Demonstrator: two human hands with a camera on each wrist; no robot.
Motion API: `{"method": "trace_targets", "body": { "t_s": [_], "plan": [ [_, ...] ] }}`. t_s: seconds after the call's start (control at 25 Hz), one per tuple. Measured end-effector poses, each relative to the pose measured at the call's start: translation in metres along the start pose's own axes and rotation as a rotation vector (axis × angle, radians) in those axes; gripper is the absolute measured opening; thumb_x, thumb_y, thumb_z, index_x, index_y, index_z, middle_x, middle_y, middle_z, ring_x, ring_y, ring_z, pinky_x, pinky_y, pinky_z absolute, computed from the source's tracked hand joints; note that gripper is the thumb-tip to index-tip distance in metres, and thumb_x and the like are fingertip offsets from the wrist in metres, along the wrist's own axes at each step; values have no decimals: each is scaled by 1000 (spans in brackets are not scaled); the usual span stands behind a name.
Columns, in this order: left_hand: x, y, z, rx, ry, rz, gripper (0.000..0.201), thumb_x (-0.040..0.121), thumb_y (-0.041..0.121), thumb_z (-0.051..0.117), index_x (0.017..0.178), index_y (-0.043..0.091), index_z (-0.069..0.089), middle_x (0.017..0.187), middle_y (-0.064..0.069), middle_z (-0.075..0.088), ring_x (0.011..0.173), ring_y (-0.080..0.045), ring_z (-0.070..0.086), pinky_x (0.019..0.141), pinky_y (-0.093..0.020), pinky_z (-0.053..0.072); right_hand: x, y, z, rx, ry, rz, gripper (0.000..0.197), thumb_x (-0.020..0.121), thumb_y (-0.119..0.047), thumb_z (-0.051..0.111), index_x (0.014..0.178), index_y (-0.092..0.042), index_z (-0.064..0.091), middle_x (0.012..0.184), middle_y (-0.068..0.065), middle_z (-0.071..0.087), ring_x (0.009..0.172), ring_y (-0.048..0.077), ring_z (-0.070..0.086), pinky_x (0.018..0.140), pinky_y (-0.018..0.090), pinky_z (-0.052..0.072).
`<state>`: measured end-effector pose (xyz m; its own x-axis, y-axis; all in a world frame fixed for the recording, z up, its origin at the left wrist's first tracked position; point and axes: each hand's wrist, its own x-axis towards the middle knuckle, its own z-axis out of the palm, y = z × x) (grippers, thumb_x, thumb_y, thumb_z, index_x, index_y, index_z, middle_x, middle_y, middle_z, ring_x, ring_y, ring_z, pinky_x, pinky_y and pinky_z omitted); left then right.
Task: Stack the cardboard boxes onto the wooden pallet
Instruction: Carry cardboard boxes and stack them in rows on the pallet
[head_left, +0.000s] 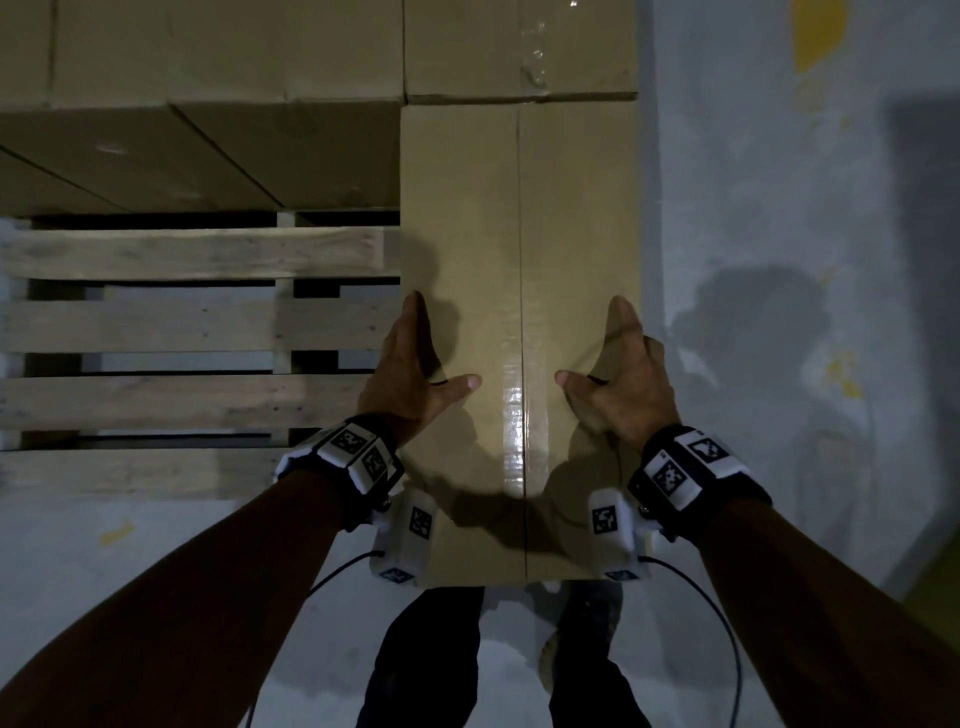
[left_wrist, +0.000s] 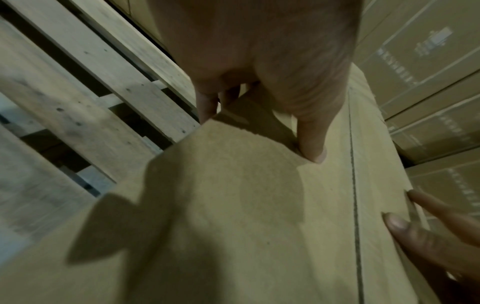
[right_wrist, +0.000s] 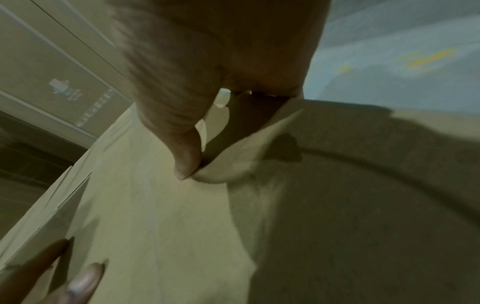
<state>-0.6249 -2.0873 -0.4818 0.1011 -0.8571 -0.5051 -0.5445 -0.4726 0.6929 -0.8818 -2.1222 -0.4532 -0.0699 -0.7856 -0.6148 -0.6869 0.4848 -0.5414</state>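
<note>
**Hands clasp a long box at the pallet's right edge**

Both hands grip one long cardboard box (head_left: 519, 322) by its sides. The left hand (head_left: 415, 374) lies along the box's left edge, fingers down over the side and thumb stretched across the top face; the left wrist view shows that thumb (left_wrist: 311, 144) pressed flat on the cardboard, with the fingers wrapped over the edge. The right hand (head_left: 623, 384) mirrors it on the right edge, thumb pointing inward across the top, fingers curled over the side. Each wrist carries a black band with white marker blocks (head_left: 358, 452), and thin cables trail from them.

A seam with glossy clear tape (head_left: 517, 431) runs down the middle of the box top. The box's far end meets the stacked boxes (head_left: 208, 62) that stand at the back of the wooden pallet (head_left: 182, 327). Its near end reaches out over the grey floor (head_left: 779, 364), above the person's dark trousers. Whether the box rests on the pallet or is carried cannot be told.

Left of the box, the pallet's bare slats show, with dark gaps between them. Yellow paint marks dot the floor on the right. More printed boxes (left_wrist: 428, 82) appear in the left wrist view beyond the box.
</note>
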Motion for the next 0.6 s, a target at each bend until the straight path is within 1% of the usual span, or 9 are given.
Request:
{"method": "trace_targets", "body": {
  "t_s": [0.12, 0.24, 0.32, 0.4, 0.48, 0.6],
  "plan": [
    [2, 1, -5, 63, -50, -11, 126, 74, 51, 81, 157, 29, -11, 166, -1, 8, 149, -25, 18, 117, -49, 28, 0, -1, 2, 24, -9, 5, 106, 82, -38, 80, 157, -44, 4, 154, 8, 22, 139, 35, 37, 114, 40, 32],
    [2, 6, -6, 114, -51, -13, 124, 74, 51, 81, 157, 29, -9, 164, -6, 10, 147, -33, 23, 115, -55, 30, -4, 2, 2, 20, -10, 11, 104, 86, -41, 76, 157, -42, -1, 155, 11, 20, 139, 38, 36, 115, 43, 32],
    [0, 9, -4, 169, -36, -30, 120, 76, 49, 80, 157, 27, -5, 164, -10, 6, 146, -38, 23, 114, -57, 32, -12, 8, 5, 15, -7, 27, 101, 88, -45, 71, 157, -43, -3, 156, 12, 19, 139, 39, 36, 116, 45, 33],
    [-7, 10, 1, 218, -5, -49, 111, 80, 46, 78, 158, 26, 2, 164, -10, -1, 146, -39, 25, 114, -54, 34, -24, 17, 10, 3, -8, 40, 97, 90, -48, 68, 156, -45, -3, 157, 11, 18, 139, 39, 36, 116, 47, 33],
    [-22, 8, 8, 227, -2, -38, 103, 82, 42, 77, 158, 26, 9, 164, -9, -5, 143, -38, 32, 113, -52, 36, -43, 29, 14, -19, -8, 44, 93, 92, -47, 65, 156, -47, -3, 158, 12, 18, 139, 39, 37, 115, 48, 33],
    [-59, -4, 18, 277, -11, -39, 94, 85, 36, 76, 157, 26, 15, 164, -11, -7, 138, -40, 39, 112, -52, 37, -75, 51, 22, -38, -27, 48, 91, 94, -46, 64, 156, -46, -3, 157, 12, 20, 137, 39, 38, 114, 50, 34]
  ]
}}
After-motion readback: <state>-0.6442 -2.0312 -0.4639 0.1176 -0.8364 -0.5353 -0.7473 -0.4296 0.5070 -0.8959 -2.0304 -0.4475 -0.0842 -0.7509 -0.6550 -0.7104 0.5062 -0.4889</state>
